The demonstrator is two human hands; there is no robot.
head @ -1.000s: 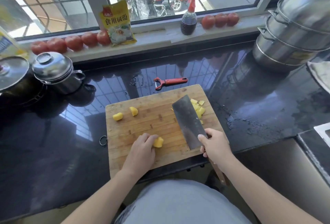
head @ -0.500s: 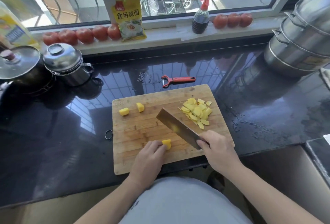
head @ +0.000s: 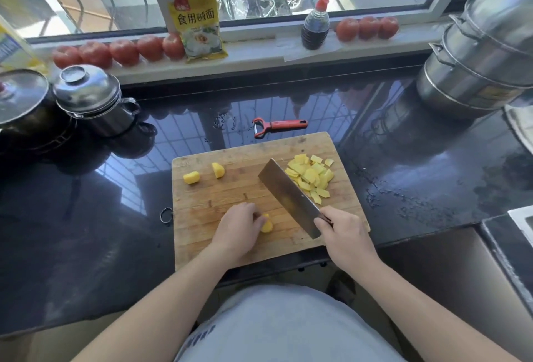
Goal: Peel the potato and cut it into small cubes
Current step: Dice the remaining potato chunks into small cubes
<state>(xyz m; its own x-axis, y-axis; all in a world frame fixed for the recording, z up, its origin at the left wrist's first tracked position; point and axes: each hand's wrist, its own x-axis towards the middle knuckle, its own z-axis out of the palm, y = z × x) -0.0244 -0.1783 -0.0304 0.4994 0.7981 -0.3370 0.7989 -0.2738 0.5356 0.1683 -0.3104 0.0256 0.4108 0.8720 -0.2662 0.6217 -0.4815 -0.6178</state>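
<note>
A wooden cutting board lies on the black counter. My left hand holds a yellow potato chunk down near the board's front. My right hand grips the handle of a cleaver, whose blade slants up to the left, just right of that chunk. A heap of cut potato pieces lies at the board's far right. Two bigger potato chunks sit at the far left. A red peeler lies on the counter behind the board.
A lidded steel pot and a dark pan with a glass lid stand at the left. Stacked steel steamers fill the back right. Tomatoes, a yellow packet and a sauce bottle line the sill.
The cleaver swung from lying flat over the cut pieces to slanting beside the chunk, uncovering the heap. My left hand stays on the potato chunk.
</note>
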